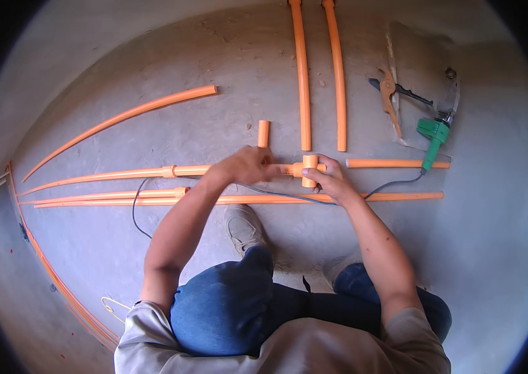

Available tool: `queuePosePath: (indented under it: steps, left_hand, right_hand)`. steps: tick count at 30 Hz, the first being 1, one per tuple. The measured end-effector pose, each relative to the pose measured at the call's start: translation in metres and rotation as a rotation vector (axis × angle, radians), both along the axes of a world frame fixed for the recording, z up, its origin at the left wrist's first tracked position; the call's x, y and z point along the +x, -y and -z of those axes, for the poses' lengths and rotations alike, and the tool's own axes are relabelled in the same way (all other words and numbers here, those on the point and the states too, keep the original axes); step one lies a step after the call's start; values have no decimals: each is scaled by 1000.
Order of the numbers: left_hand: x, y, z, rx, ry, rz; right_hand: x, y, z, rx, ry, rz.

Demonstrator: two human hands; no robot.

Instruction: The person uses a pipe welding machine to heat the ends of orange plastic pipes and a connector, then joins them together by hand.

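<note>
My right hand is closed on an orange tee fitting, thumb across its front. The tee sits at the right end of a short orange pipe section running left toward my other hand. My left hand lies over the line of the long orange pipe; its fingers are smeared by motion, so their grip is unclear. Just beyond that hand is a short orange pipe piece, its lower end meeting the hand's outline. I cannot tell whether it is touched. A coupling joins the long pipe farther left.
Two orange pipes run away toward the wall. More pipes lie crosswise near my shoe. At the right are a green pipe-welding iron, its dark cord crossing the pipes, and an orange-brown cutter-like tool.
</note>
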State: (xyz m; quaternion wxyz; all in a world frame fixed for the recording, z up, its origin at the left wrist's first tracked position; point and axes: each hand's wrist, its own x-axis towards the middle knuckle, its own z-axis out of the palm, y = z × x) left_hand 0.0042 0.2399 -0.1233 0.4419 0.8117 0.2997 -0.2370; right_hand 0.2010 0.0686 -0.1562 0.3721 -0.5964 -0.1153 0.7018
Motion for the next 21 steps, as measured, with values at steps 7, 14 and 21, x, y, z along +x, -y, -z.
queuePosePath:
  steps: [7,14,21]
  left_hand:
    - [21,-23,48,315,-276,-93]
    - [33,-84,54,473,-64,-379]
    - [1,-10,28,356,10,-56]
  right_hand:
    - [2,4,16,-87,-6,-99]
    - [1,1,15,17,-12,-138]
    - [8,7,27,25,29,-118]
